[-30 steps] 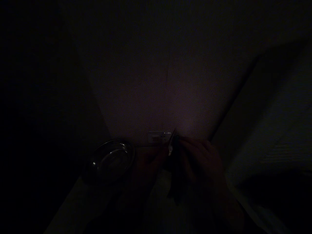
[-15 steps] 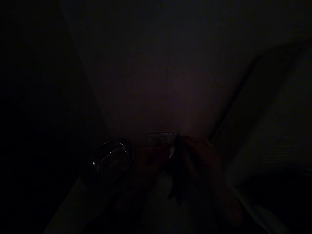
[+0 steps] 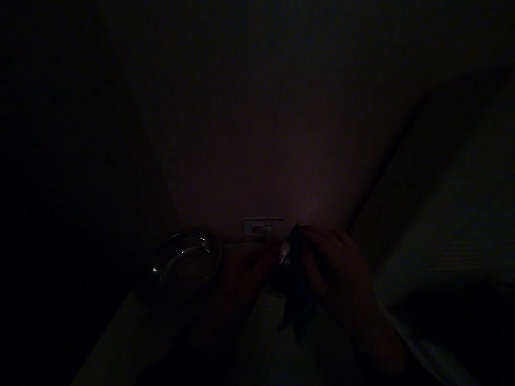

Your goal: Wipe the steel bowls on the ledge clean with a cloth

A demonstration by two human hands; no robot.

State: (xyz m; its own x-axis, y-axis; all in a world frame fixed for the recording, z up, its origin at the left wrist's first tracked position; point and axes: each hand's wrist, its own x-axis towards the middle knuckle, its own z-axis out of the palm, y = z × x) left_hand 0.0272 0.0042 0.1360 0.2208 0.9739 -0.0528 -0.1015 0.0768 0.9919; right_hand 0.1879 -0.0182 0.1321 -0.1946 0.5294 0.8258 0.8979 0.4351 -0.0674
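Observation:
The picture is very dark. My right hand [image 3: 336,260] is closed on a dark cloth [image 3: 295,289], whose pointed ends hang below the fingers. My left hand [image 3: 251,271] is to the left of it, thumb toward the cloth and fingers curled. Between the hands, against the cloth, a small pale, shiny thing [image 3: 284,251] catches the light; its kind does not show. The left fingers seem to close on it, but their tips are lost in shadow.
A shiny round bowl [image 3: 185,262] stands left of my hands. Just beyond them is a small clear-edged rectangular piece with a reddish patch [image 3: 261,229], by the wall [image 3: 261,177]. A pale surface [image 3: 265,343] lies below; a dark shape [image 3: 450,316] is at right.
The cloth has shifted slightly, and its hanging ends sit a little lower. The shiny thing has turned a little between my hands. The bowl has not moved.

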